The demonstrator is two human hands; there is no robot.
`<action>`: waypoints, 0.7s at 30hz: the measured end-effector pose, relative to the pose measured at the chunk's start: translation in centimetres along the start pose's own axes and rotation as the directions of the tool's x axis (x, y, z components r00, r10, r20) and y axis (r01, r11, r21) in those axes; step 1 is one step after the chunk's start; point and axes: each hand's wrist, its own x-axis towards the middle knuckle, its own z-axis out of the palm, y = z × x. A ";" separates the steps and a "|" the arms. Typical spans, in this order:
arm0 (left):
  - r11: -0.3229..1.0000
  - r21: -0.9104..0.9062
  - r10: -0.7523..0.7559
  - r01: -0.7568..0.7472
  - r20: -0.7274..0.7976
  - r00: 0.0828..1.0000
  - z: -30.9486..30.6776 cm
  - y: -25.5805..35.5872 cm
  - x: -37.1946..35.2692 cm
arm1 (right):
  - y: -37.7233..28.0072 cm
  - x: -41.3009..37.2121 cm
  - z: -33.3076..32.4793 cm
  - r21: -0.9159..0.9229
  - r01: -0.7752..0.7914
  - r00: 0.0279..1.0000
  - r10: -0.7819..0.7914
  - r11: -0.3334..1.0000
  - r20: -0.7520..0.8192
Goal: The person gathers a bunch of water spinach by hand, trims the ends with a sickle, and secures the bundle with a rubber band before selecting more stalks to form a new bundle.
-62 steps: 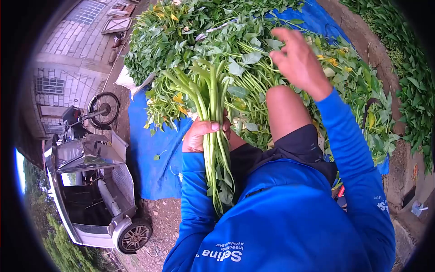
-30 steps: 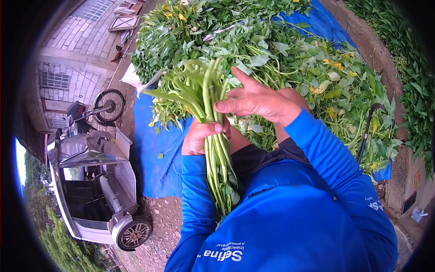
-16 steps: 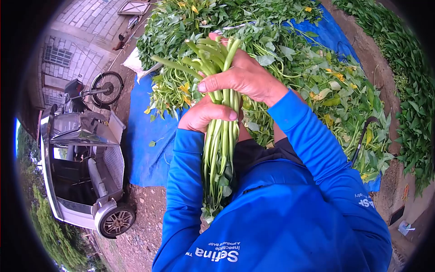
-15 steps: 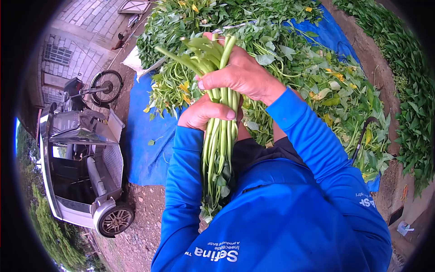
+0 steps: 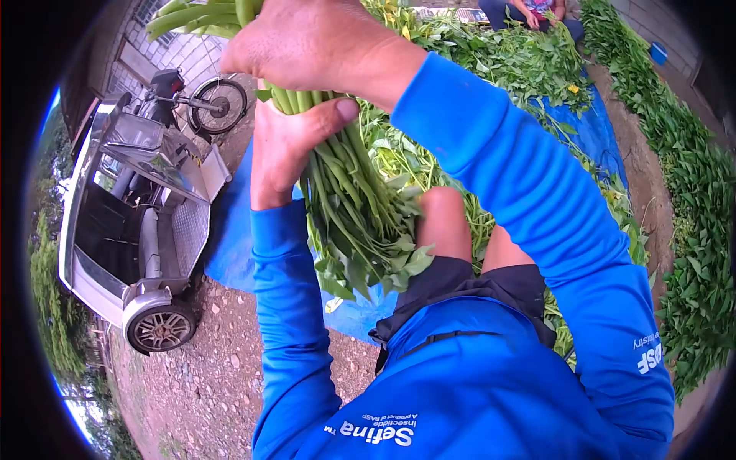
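A thick bunch of leafy greens (image 5: 349, 176) is held up in front of my chest, its bare stem ends pointing up and left and its leaves hanging down over my lap. My left hand (image 5: 285, 142) is wrapped round the stems in the middle, thumb across them. Higher up, my right hand (image 5: 322, 50) is closed round the stems just below their ends; its fingers are partly hidden behind the hand. Loose leafy greens (image 5: 406, 153) lie in a heap on the blue tarp (image 5: 230, 245) beyond my bare knees.
A motorbike with a silver sidecar (image 5: 146, 222) stands at the left on gravel. At the top, another person (image 5: 537, 14) sits by the heap. A long row of greens (image 5: 690, 199) lines the right side, near a blue container (image 5: 658, 52).
Both hands and the bunch have come up closer to the camera and left. The bunch's leaves now swing out to the right. My view has tilted up, bringing the other person into sight.
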 end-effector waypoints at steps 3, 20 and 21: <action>0.983 -0.182 -0.028 0.036 0.045 0.999 -2.6 -0.2 -0.4 | 0.0 1.4 2.9 0.051 0.140 0.986 -0.134 0.989 -0.095; 0.855 0.111 -0.429 0.506 0.699 0.572 19.0 -7.8 -12.6 | 9.5 -29.5 -9.6 0.526 -0.528 0.427 0.744 0.667 -0.514; 0.774 -0.033 -0.417 0.632 0.725 0.548 20.5 -7.6 -12.8 | 8.8 -30.4 -10.9 0.458 -0.531 0.450 0.695 0.713 -0.561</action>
